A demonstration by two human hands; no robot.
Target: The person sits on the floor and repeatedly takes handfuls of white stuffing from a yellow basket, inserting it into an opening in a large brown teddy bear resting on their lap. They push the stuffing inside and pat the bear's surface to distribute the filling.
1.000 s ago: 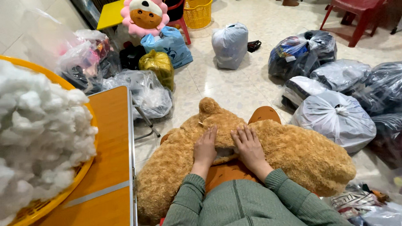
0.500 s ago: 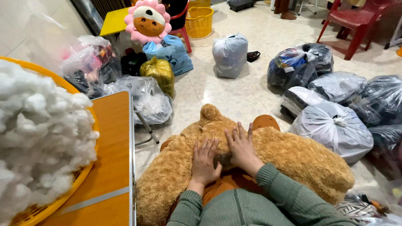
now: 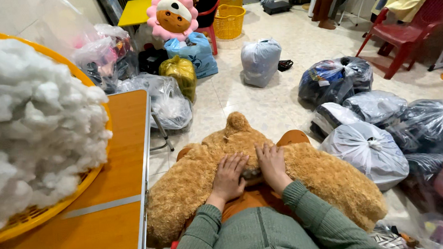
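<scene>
Head view looks straight down at a big brown teddy bear (image 3: 302, 185) sprawled face-down across the person's lap, its round ear pointing away toward the tiled floor (image 3: 279, 103). Left hand (image 3: 229, 177) lies flat on the plush, fingers loosely spread and pressing into the fur. Right hand (image 3: 271, 163) sits just beside it, fingers together and slightly curled, pushing down on the bear's back. Between the two hands there's a dark gap in the fur, and both hands touch its edges; neither pinches anything that can be made out. Green sleeves (image 3: 303, 220) run up from the bottom edge.

Off to the person's left, an orange desk (image 3: 121, 192) carries a yellow basket (image 3: 38, 214) heaped with white stuffing (image 3: 35, 126), well apart from the bear. Out on the floor, tied plastic bags (image 3: 367, 151) crowd the right side, some clear, some dark. Farther back stands a pale tied bag (image 3: 260, 61), a blue bag (image 3: 195, 52), a pink flower-shaped plush (image 3: 172, 14), a yellow laundry basket (image 3: 228, 20) and a red plastic chair (image 3: 409, 29).
</scene>
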